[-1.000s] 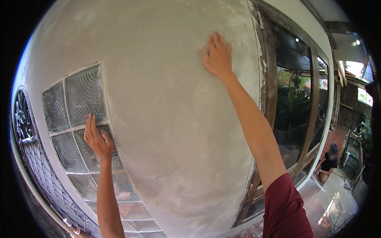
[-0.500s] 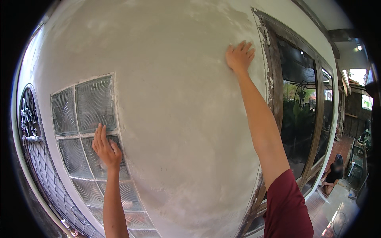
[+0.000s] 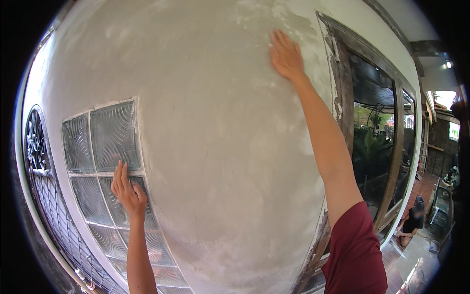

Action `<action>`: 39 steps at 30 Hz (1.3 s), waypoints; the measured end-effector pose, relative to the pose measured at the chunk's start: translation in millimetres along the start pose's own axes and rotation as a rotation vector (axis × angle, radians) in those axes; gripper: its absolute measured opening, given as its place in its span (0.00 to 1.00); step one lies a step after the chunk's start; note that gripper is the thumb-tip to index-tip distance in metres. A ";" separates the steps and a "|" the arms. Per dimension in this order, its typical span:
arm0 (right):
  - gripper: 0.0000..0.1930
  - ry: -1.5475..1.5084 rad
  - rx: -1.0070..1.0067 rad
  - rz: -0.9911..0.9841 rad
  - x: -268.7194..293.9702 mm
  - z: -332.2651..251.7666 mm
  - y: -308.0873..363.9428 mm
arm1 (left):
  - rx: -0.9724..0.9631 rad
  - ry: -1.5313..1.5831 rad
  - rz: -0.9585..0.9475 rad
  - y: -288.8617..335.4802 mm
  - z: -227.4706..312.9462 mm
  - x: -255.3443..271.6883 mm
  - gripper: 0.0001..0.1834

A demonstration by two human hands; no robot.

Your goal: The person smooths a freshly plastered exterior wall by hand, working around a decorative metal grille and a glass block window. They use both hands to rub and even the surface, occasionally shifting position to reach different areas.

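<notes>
My right hand (image 3: 286, 55) is raised high against the grey plastered wall (image 3: 220, 142), palm toward it and fingers spread, slightly blurred. It holds nothing. Around it the plaster shows paler, blotchy patches. Lower at the left, my left hand (image 3: 128, 191) is in front of the glass block panel (image 3: 115, 132), fingers stretched upward and nothing in them. Whether its palm touches the glass, I cannot tell. The blocks have a curved ripple pattern and pale joints.
A wooden-framed window (image 3: 374, 127) with dark reflecting glass stands to the right, its edge ragged with plaster. At the far left is a metal gate (image 3: 54, 210) beside a pale pipe. Another person (image 3: 411, 225) in dark clothes sits low at the right, near a ladder (image 3: 423, 147).
My right hand has moved up and to the left across the wall, away from the window frame. My left hand stays at the glass blocks, nearly in the same place.
</notes>
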State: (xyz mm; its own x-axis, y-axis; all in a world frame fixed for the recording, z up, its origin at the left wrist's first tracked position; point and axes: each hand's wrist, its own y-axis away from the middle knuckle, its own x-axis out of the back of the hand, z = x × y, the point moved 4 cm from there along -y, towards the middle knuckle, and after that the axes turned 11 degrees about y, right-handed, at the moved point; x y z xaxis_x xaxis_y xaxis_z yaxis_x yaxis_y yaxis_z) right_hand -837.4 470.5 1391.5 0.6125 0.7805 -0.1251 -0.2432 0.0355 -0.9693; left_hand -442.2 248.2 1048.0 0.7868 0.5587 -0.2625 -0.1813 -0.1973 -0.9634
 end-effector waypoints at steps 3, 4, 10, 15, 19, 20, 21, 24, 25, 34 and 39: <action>0.31 0.050 -0.371 -0.049 -8.5 58.1 -3.2 | 0.013 -0.005 -0.022 1.8 1.0 1.3 0.30; 0.32 0.027 -0.435 -0.050 -11.1 67.2 -7.9 | 0.016 -0.004 -0.028 1.9 1.7 1.7 0.30; 0.36 0.072 -0.515 -0.054 -12.0 62.8 -37.8 | 0.016 0.001 -0.032 -4.1 3.0 1.3 0.29; 0.32 -0.014 0.086 0.004 -5.8 21.2 12.1 | 0.000 -0.007 -0.042 -2.0 4.9 1.8 0.29; 0.31 -0.020 -0.114 0.024 5.8 57.4 86.4 | 0.006 -0.002 -0.032 -0.9 4.0 0.5 0.29; 0.32 -0.014 -0.161 0.026 5.8 63.4 103.2 | 0.011 -0.004 -0.033 -0.2 3.9 0.1 0.29; 0.32 -0.012 -0.220 0.027 6.7 68.5 123.9 | 0.016 -0.002 -0.039 0.4 3.2 0.1 0.29; 0.33 0.002 -0.340 0.002 11.6 66.1 181.5 | 0.027 -0.002 -0.053 5.0 3.9 0.4 0.30; 0.33 0.003 -0.358 0.001 14.4 59.8 197.0 | 0.038 0.001 -0.057 6.2 4.1 0.3 0.30; 0.35 0.018 -0.261 -0.346 58.0 40.9 282.5 | 0.057 0.124 -0.069 24.6 17.6 7.2 0.30; 0.35 0.116 -0.174 -0.254 52.2 51.4 246.4 | 0.073 0.111 -0.108 26.8 16.2 6.9 0.32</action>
State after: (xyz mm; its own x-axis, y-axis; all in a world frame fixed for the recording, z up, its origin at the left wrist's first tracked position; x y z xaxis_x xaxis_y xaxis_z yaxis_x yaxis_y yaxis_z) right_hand -904.1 552.1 1157.0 0.7213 0.6837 0.1113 0.0544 0.1043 -0.9931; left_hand -451.2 259.8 1019.5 0.8637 0.4800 -0.1538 -0.1317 -0.0797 -0.9881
